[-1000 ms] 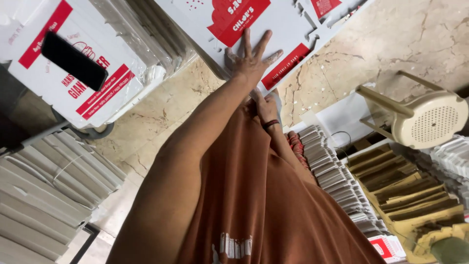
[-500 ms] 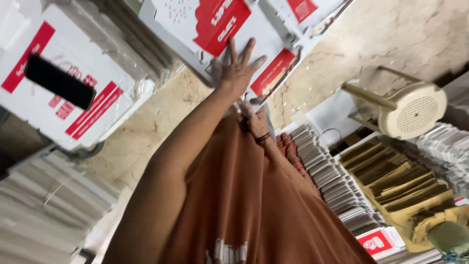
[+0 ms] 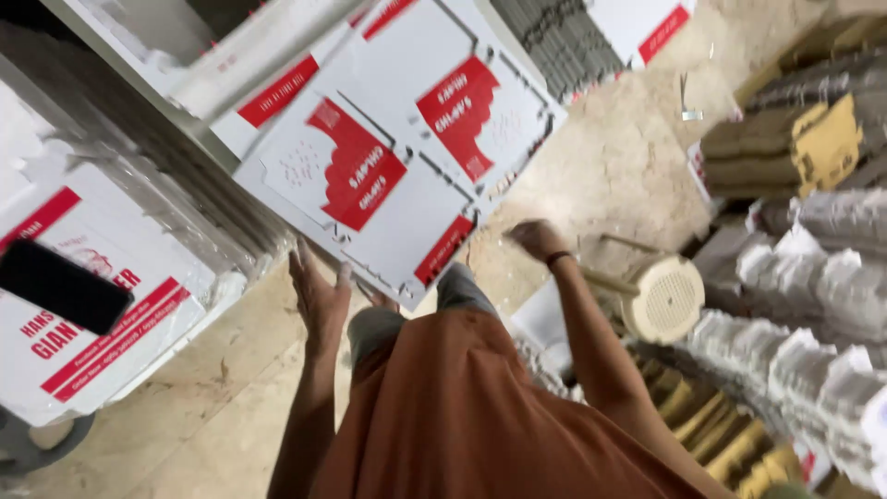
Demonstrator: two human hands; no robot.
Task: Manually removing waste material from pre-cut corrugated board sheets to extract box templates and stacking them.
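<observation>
A pale stone floor [image 3: 637, 157] runs under everything, mottled beige and bare through the middle of the view. Along its left edge, stacks of flat white carton blanks [image 3: 111, 277] with red panels lie piled, and a dark phone-like slab [image 3: 60, 286] rests on the nearest stack. Along the right edge stand bundles of folded white cartons [image 3: 813, 305], with brown and yellow flat card bundles [image 3: 795, 139] further up that side. Just beside those bundles sits a round cream fan [image 3: 661, 298], its grille facing up.

The largest thing in hand is an unfolded white carton sheet [image 3: 397, 157] printed with red blocks, held above the floor's middle and tilted, its lower edge toward the person. An orange garment [image 3: 462, 416] fills the bottom centre.

The left hand [image 3: 319, 291] sits under the sheet's lower left edge, fingers spread and open, palm up against the card; the grip looks like a flat support rather than a pinch. The right hand [image 3: 534, 238], with a dark band at the wrist, is curled loosely just off the sheet's lower right corner; motion blur hides whether it touches the card or clasps anything.
</observation>
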